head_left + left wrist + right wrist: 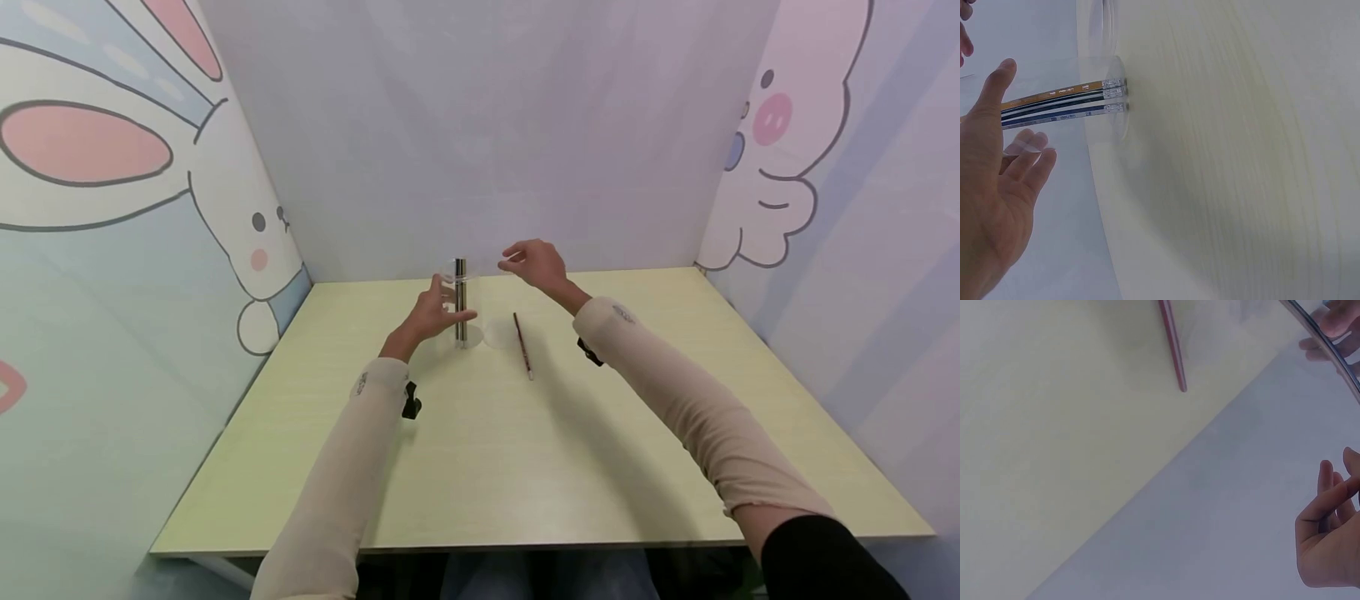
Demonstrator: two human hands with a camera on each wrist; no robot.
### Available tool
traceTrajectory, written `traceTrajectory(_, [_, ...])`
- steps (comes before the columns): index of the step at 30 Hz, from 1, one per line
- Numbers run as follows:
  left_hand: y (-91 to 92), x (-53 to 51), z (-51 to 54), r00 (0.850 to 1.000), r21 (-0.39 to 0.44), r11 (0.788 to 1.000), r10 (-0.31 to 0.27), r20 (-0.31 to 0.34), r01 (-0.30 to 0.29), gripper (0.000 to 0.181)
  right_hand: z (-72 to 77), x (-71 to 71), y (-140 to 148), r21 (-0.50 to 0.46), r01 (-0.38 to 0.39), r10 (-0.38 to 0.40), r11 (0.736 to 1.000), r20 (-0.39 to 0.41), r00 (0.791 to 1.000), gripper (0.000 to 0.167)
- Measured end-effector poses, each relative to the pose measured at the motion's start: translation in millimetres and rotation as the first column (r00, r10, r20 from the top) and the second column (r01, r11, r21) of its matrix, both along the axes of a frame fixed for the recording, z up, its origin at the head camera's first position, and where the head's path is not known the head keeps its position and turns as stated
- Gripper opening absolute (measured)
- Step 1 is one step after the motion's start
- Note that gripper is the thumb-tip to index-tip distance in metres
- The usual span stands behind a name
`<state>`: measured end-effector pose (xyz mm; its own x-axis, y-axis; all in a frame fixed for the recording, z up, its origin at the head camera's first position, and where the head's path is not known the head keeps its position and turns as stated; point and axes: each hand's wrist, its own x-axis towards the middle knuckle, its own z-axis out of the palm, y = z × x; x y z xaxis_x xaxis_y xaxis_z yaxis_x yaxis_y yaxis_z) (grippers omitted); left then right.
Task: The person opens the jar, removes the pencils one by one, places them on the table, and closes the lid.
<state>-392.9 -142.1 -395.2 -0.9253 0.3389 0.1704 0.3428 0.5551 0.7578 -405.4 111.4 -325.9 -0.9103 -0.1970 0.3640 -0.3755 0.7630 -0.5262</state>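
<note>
A clear cylindrical pencil holder [462,335] stands upright near the table's back edge. Three pencils [1079,100], orange, dark and blue, stand inside, eraser ends down. My left hand [431,312] holds the clear wall between thumb and fingers; its transparent outline is faint. To the right, my right hand [534,264] hovers above the table's back edge, fingers loosely bent, nothing visible in them. Below it a dark red pencil [523,346] lies on the table. A clear round piece [498,333] lies between this pencil and the holder.
The pale wooden table [465,467] meets a plain light wall [487,142] at the back. Side walls carry cartoon animals, a rabbit [247,242] on the left and another [780,167] on the right.
</note>
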Motion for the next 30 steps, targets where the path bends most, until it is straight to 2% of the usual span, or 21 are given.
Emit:
traceTrajectory(6, [0.7, 0.8, 2.9, 1.0, -0.009, 1.0, 0.001, 0.003, -0.001, 0.089, 16.6, 3.3, -14, 0.0, -0.04, 0.04, 0.999, -0.045, 0.998, 0.03])
traceTrajectory(16, [0.6, 1.1, 0.4, 1.0, 0.006, 1.0, -0.004, -0.003, 0.004, 0.079, 29.9, 6.5, -43, -0.019, -0.107, 0.106, 0.994, -0.059, 0.993, 0.027])
traceTrajectory(22, [0.6, -0.2, -1.4, 1.0, 0.005, 1.0, -0.005, -0.002, 0.005, 0.082, 26.9, 7.8, -57, 0.011, -0.113, 0.113, 0.994, -0.034, 0.993, 0.026])
traceTrajectory(30, [0.9, -0.9, -1.4, 1.0, 0.003, 1.0, -0.001, -0.006, 0.001, 0.073, 22.1, 4.4, -66, 0.053, -0.113, 0.115, 0.992, -0.022, 0.993, 0.025])
